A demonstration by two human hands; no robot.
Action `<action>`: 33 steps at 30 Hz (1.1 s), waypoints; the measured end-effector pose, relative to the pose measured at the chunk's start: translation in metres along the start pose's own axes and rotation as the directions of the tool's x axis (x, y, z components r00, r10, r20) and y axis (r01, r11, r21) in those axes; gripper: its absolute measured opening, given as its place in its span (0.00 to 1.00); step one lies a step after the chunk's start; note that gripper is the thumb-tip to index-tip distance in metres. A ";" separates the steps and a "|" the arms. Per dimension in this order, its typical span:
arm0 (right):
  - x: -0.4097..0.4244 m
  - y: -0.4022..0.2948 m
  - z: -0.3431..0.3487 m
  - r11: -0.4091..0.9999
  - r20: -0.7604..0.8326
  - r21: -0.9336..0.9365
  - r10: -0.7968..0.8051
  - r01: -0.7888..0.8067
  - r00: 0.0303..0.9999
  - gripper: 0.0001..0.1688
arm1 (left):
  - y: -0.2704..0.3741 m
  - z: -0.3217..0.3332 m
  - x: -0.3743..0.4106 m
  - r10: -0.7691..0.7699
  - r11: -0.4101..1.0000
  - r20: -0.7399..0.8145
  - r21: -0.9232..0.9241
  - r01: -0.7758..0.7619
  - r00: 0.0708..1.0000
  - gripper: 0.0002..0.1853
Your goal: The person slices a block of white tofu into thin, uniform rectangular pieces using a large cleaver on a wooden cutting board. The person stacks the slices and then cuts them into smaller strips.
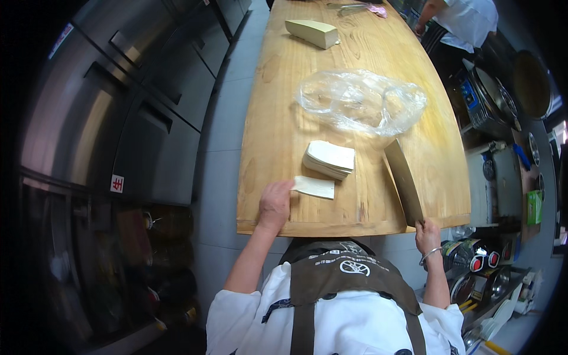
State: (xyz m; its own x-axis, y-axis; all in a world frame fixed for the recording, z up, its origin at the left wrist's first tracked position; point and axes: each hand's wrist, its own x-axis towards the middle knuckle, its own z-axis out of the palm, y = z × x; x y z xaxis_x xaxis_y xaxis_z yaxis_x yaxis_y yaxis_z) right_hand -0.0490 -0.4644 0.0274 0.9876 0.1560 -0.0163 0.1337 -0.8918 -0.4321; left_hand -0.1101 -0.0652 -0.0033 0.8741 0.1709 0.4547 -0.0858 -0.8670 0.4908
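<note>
My left hand [274, 203] pinches the left end of a thin pale slice [314, 187], perhaps tofu, at the near part of the wooden table. Just beyond that slice sits a stack of similar pale slices [330, 159] with rounded left ends. In my right hand [427, 236] is the handle of a wide-bladed cleaver [404, 184]. Its blade stands on edge over the table, right of the stack and apart from it. My fingers hide most of the handle.
A crumpled clear plastic bag [361, 101] lies mid-table [270, 133]. Farther off rests a pale yellowish block [313, 33], with metal utensils and a pink cloth [377, 10] behind. Another person [466, 22] stands at the far right. Steel cabinets [151, 115] line the left.
</note>
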 end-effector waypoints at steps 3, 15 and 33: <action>0.000 -0.006 -0.004 0.998 0.052 -0.021 0.062 -0.061 0.997 0.11 | 0.019 0.015 0.009 0.221 0.974 0.048 -0.062 -0.218 0.974 0.15; -0.003 -0.012 0.000 0.995 0.042 -0.081 0.058 -0.055 0.997 0.12 | 0.007 0.054 0.015 0.359 0.933 0.117 -0.017 -0.359 0.926 0.20; -0.005 -0.019 -0.001 0.992 0.045 -0.100 0.082 -0.077 0.996 0.11 | 0.013 0.047 0.033 0.095 0.995 0.406 -0.067 -0.074 0.909 0.26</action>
State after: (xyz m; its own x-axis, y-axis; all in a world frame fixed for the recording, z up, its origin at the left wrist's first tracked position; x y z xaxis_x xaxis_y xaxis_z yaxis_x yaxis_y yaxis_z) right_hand -0.0567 -0.4491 0.0366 0.9905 0.1017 -0.0925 0.0650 -0.9391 -0.3373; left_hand -0.0601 -0.0929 -0.0171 0.9804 -0.1169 0.1586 -0.1822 -0.8438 0.5047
